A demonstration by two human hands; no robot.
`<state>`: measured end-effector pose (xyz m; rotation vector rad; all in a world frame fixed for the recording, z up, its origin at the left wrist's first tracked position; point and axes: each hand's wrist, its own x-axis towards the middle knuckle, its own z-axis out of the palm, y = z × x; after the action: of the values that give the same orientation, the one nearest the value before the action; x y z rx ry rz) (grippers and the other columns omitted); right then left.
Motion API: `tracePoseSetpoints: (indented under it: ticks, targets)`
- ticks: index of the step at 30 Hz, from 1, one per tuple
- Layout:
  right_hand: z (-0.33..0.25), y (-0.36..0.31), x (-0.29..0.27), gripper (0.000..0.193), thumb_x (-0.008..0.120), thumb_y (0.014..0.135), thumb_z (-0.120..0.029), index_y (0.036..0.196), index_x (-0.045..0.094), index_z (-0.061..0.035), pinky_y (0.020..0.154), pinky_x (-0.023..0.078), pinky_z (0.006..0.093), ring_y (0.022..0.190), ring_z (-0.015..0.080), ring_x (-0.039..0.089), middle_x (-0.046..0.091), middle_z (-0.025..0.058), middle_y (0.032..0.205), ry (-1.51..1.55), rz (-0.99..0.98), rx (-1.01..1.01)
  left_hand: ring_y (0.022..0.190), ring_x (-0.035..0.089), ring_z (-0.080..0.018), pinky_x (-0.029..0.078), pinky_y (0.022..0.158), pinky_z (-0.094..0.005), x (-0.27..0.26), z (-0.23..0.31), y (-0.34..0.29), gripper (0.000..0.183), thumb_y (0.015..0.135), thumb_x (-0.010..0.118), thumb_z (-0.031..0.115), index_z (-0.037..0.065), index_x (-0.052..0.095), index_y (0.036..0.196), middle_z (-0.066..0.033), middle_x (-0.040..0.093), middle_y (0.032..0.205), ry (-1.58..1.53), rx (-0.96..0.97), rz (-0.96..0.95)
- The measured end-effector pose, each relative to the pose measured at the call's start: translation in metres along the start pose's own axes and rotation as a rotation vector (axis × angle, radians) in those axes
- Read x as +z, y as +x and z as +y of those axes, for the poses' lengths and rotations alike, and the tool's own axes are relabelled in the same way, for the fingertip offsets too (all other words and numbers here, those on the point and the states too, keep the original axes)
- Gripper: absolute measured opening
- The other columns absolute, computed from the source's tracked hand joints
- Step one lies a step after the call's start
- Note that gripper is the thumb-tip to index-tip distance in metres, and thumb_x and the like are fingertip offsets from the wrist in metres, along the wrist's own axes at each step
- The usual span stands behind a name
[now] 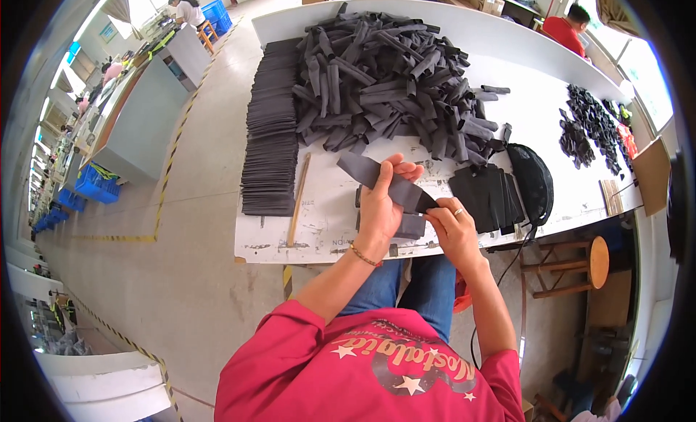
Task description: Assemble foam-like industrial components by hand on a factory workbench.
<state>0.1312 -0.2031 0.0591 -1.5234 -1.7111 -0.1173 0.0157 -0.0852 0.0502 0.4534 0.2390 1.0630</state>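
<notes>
A dark grey fabric strip point(360, 170) is stretched slantwise between my two hands above the table's front part. My left hand point(382, 208) grips it near the middle, thumb on top and fingers behind. At the strip's lower right end, my right hand point(453, 225) pinches it; a ring shows on one finger. Below the hands lies a dark flat piece point(411, 228), partly covered by them. Beyond is a large heap of loosely curled dark strips point(377, 81). To its left runs a long row of flat strips point(268, 132) stacked close together. Black flat pieces point(482, 197) lie fanned right of my right hand.
A wooden stick point(299, 201) lies beside the flat row. A black rounded mesh-like object point(533, 183) with a cord sits at the right. More small dark pieces point(594, 128) are at the table's far right. A wooden stool point(598, 262) stands right; other people work farther off.
</notes>
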Motion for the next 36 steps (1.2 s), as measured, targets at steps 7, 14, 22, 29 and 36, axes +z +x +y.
tracePoseSetpoints:
  ticks: [7,14,22,29,36]
  targets:
    - [-0.003,0.008,0.010,0.016,0.072,0.074,0.004,0.083,0.060,-0.0006,0.062,0.048,0.0369,0.072,0.0295,0.058,0.059,0.0118,0.089,0.064,0.069,-0.049,0.101,0.065,-0.0291,0.049,0.097,-0.0404,-0.002,-0.019,-0.014,0.031,0.100,0.051,0.026,-0.001,0.056,0.115,-0.0132,0.067,0.099,-0.033,-0.028,-0.026]
    - [-0.002,0.008,0.014,0.015,0.072,0.074,0.004,0.083,0.061,0.0002,0.062,0.048,0.0361,0.072,0.0288,0.059,0.060,0.0114,0.087,0.085,0.084,-0.040,0.100,0.066,-0.0289,0.050,0.094,-0.0395,-0.006,-0.023,-0.014,0.030,0.100,0.053,0.025,-0.001,0.057,0.114,-0.0123,0.068,0.098,-0.050,-0.024,-0.034]
    - [-0.002,0.010,0.015,0.017,0.072,0.072,0.004,0.084,0.060,0.0006,0.063,0.048,0.0390,0.075,0.0295,0.059,0.059,0.0114,0.088,0.084,0.054,-0.072,0.101,0.066,-0.0295,0.051,0.092,-0.0396,-0.011,-0.025,-0.015,0.028,0.099,0.054,0.023,0.000,0.059,0.113,-0.0129,0.068,0.099,-0.076,-0.042,-0.051]
    - [-0.002,0.010,0.016,0.014,0.071,0.075,0.003,0.085,0.062,0.0004,0.065,0.049,0.0371,0.076,0.0297,0.059,0.060,0.0115,0.089,0.098,0.055,-0.037,0.101,0.065,-0.0303,0.051,0.093,-0.0396,-0.013,-0.024,-0.015,0.027,0.100,0.053,0.022,0.000,0.059,0.114,-0.0140,0.068,0.101,-0.082,-0.047,-0.056]
    - [-0.011,0.008,0.022,0.014,0.068,0.084,-0.001,0.096,0.062,0.0036,0.072,0.048,0.0303,0.083,0.0167,0.059,0.060,0.0107,0.102,0.398,-0.002,0.380,0.112,0.061,-0.0328,0.048,0.100,-0.0412,-0.008,-0.010,-0.010,0.033,0.101,0.049,0.025,-0.003,0.056,0.118,-0.0196,0.065,0.112,-0.006,-0.055,-0.049]
